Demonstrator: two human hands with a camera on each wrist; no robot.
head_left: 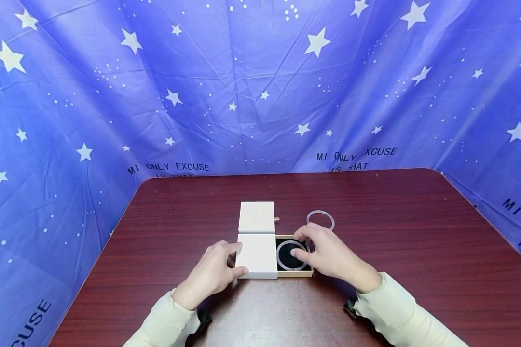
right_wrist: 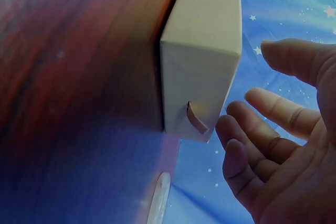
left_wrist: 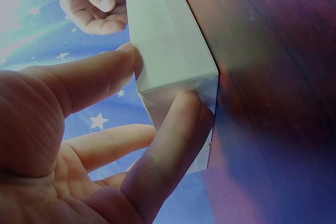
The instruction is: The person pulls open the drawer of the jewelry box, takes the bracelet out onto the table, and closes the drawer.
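Note:
A white drawer-style jewellery box (head_left: 257, 255) lies on the table, its black-lined drawer (head_left: 294, 274) pulled out to the right. Inside the drawer rests a pale bangle (head_left: 279, 255). My left hand (head_left: 214, 270) holds the box's white sleeve at its left end, thumb and fingers on its sides in the left wrist view. Over the drawer's right part hovers my right hand (head_left: 330, 253), fingers loosely bent and holding nothing. The right wrist view shows the drawer's end with a ribbon tab (right_wrist: 197, 119), apart from the fingers. A second pale bangle (head_left: 321, 212) lies behind that hand.
Directly behind the first box sits another white box (head_left: 257, 216), closed, with a small ribbon tab on its right side. Both stand on a dark red wooden table (head_left: 178, 212). A blue star-printed curtain (head_left: 243, 72) hangs around the table's far side and flanks.

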